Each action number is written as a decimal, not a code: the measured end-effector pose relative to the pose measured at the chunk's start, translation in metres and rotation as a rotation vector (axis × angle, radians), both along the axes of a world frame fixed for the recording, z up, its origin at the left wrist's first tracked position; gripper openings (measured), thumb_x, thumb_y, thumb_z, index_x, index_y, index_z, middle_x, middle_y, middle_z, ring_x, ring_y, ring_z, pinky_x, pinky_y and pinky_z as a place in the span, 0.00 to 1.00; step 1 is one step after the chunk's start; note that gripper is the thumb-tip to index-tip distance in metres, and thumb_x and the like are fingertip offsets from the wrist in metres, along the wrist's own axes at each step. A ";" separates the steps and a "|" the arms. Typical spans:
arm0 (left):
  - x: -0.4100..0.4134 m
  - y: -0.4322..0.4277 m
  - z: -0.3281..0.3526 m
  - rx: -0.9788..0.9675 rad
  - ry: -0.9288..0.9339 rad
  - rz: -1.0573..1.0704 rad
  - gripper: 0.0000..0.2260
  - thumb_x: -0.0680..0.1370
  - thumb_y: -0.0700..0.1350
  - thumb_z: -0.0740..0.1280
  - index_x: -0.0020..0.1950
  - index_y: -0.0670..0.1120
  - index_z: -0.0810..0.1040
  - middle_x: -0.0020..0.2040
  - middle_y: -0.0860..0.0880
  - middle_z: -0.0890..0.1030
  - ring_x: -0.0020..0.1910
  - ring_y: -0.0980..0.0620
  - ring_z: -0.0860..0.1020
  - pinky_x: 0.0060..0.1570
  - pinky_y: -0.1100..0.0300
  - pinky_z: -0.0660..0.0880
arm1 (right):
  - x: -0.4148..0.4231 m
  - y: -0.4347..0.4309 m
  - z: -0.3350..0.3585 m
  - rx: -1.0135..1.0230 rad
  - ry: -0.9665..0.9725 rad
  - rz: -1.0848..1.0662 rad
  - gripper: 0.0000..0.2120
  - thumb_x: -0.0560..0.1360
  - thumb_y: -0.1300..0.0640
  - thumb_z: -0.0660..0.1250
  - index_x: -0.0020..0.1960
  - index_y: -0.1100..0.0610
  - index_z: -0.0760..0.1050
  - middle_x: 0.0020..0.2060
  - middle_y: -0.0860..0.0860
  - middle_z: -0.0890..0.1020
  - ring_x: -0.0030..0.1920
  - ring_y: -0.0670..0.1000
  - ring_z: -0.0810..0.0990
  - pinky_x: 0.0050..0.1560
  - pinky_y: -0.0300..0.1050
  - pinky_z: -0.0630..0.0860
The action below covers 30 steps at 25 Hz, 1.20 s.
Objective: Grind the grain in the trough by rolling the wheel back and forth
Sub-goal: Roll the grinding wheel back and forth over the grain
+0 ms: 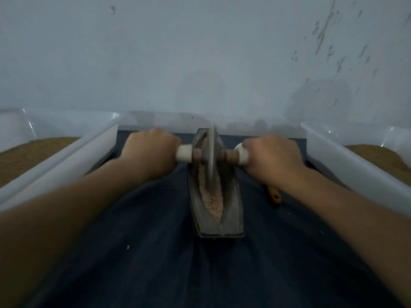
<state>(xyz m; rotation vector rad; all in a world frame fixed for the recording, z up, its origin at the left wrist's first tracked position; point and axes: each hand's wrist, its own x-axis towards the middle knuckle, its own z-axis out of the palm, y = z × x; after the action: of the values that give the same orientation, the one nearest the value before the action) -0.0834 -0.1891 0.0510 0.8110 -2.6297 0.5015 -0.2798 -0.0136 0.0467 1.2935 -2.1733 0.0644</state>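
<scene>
Two hands are gripping the axle of the wheel, one on each side. The left hand is wrapping its fingers round the white left grip; the right hand is wrapping round the white right grip. Both forearms are reaching forward from the bottom corners. The wheel is standing upright, edge-on to the camera, sitting in the far half of the trough, blurred. The trough is lying lengthwise away from the person on a dark blue cloth, its far end near the wall. Grain is lying pale and coarse along the groove, showing mostly on the near side of the wheel, a little beyond it. The left bin is sitting left of the cloth, the right bin on the right; both white, both holding brown powder. An orange handle is poking out from behind the right forearm, lying on the cloth just right of the trough; the rest is hidden. The wall is showing dark specks at upper right.
</scene>
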 end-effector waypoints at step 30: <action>0.032 0.001 -0.010 -0.177 0.023 -0.113 0.07 0.67 0.58 0.63 0.33 0.61 0.66 0.28 0.59 0.65 0.24 0.55 0.65 0.25 0.66 0.58 | 0.012 0.036 -0.007 -0.164 0.125 0.116 0.10 0.64 0.48 0.61 0.30 0.45 0.60 0.21 0.41 0.61 0.22 0.41 0.58 0.25 0.33 0.52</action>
<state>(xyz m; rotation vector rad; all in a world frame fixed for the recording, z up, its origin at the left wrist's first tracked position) -0.0512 -0.1883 0.0414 0.6066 -2.5484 0.6779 -0.2677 0.0222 0.0394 1.2928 -1.9443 0.1979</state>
